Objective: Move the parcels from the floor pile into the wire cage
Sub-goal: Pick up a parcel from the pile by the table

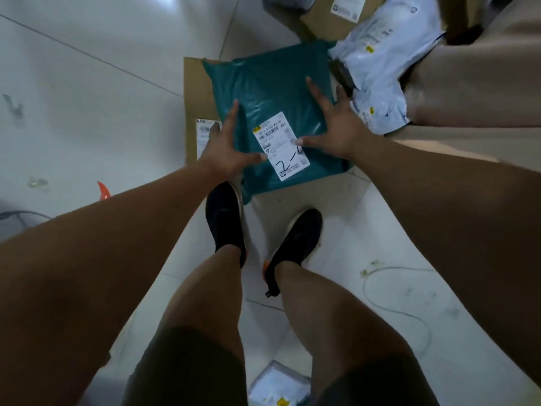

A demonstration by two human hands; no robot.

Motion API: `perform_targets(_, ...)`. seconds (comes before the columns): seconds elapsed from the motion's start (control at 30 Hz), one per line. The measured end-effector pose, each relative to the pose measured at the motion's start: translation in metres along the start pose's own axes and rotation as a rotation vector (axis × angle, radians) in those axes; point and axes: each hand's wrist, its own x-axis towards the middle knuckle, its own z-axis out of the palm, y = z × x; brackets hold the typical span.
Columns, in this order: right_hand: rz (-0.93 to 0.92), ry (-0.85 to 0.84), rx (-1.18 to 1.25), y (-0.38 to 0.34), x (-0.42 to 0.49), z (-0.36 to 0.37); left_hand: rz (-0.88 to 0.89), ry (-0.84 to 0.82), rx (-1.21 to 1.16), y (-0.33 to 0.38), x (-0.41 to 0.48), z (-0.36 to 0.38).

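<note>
White floor tiles (87, 92) lie beside the teal parcel (272, 92); its label (282, 145) reads "2-". The left hand (222, 155) and right hand (336, 133) touch it, fingers (231, 115) wide

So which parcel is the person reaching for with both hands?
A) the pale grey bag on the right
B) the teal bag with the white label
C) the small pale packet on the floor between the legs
B: the left hand and the right hand are spread, fingers straight, at either side of the teal bag, not at the pale parcels.
</note>
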Motion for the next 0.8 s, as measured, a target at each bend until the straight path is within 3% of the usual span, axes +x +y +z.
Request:
perform_targets(0.17,-0.038,0.035,0.215,0.007,0.027,0.019,0.085,-0.013,-0.108,-0.006,0.027,0.016)
perform_targets(0.33,-0.028,0.159,0.303,-0.007,0.021,0.037,0.003,0.081,-0.165,0.015,0.033,0.018)
perform_targets(0.47,-0.005,0.228,0.386,-0.027,0.004,0.046,-0.008,0.05,-0.133,0.024,0.035,-0.005)
perform_targets(0.8,-0.056,0.268,0.478,-0.089,-0.079,-0.009,0.113,0.092,0.008,0.082,-0.053,-0.085)
